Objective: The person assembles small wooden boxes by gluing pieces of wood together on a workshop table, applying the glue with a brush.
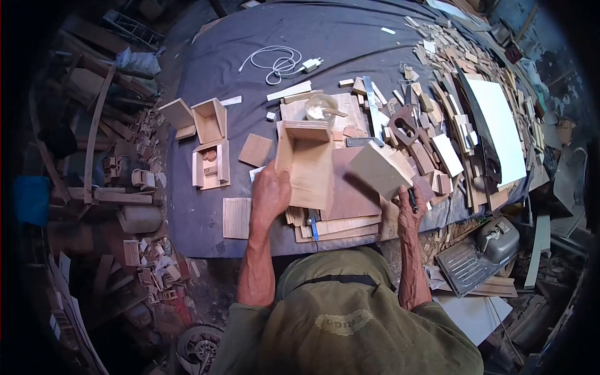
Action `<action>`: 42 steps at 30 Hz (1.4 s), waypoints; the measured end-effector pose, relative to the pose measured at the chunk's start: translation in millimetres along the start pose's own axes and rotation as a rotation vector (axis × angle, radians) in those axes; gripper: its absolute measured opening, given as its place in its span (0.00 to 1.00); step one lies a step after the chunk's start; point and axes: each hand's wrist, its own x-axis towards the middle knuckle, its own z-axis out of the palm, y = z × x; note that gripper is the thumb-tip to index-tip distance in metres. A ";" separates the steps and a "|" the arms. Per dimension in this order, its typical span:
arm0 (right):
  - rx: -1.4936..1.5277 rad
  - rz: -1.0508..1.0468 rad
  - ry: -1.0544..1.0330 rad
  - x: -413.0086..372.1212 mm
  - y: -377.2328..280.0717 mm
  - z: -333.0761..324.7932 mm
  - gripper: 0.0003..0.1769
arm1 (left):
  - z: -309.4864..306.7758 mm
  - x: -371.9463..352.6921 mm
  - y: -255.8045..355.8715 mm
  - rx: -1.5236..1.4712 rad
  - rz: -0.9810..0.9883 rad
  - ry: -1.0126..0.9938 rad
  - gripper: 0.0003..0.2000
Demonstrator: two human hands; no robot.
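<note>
My left hand (pixel 272 190) is closed on the left side of an open wooden box (pixel 310 169), which is held up above the work surface. My right hand (pixel 410 203) grips the lower right corner of a flat wooden board (pixel 381 170), with a dark pen-like tool (pixel 413 200) between its fingers. The board is tilted and apart from the box. Behind the box stands a round container (pixel 317 108) of pale paste with a stick across it. Below the box, a stack of wooden boards (pixel 350 226) lies at the table edge beside a blue-handled tool (pixel 314 228).
The cloth-covered table (pixel 206 69) holds a white charger cable (pixel 275 62), small wooden boxes (pixel 210 165) at left, a square wooden piece (pixel 255 150), a handsaw (pixel 405 124) and several wood offcuts at right. A metal sink (pixel 469 259) lies below the right edge.
</note>
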 end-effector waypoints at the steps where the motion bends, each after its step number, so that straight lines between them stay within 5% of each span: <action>1: -0.019 0.040 -0.026 -0.3 -1.8 3.7 0.20 | -5.6 1.1 -7.8 0.013 -0.004 0.013 0.14; 9: -0.311 0.259 -0.167 10.1 -8.3 30.3 0.27 | -43.7 -9.2 -42.7 0.040 -0.132 0.066 0.17; 16: -1.018 -0.590 -0.003 13.0 -1.5 37.8 0.19 | -63.9 -20.2 -41.1 0.019 -0.184 0.105 0.17; 25: -1.149 -0.848 -0.426 8.5 -16.5 128.6 0.31 | -74.7 -28.4 -52.6 0.049 -0.268 0.116 0.17; 30: -1.294 -0.717 -0.598 7.7 -12.1 162.4 0.38 | -84.9 -43.0 -64.7 0.107 -0.313 0.166 0.17; 38: -1.098 -0.783 -0.409 -11.7 -35.2 174.7 0.30 | -99.5 -66.9 -82.7 0.056 -0.433 0.231 0.16; 41: -0.798 -0.733 -0.648 -0.7 -27.1 211.0 0.24 | -100.9 -72.3 -80.1 0.065 -0.457 0.237 0.16; 42: -0.777 -0.880 -0.633 0.8 -28.6 228.4 0.20 | -101.4 -74.0 -80.5 0.067 -0.469 0.242 0.16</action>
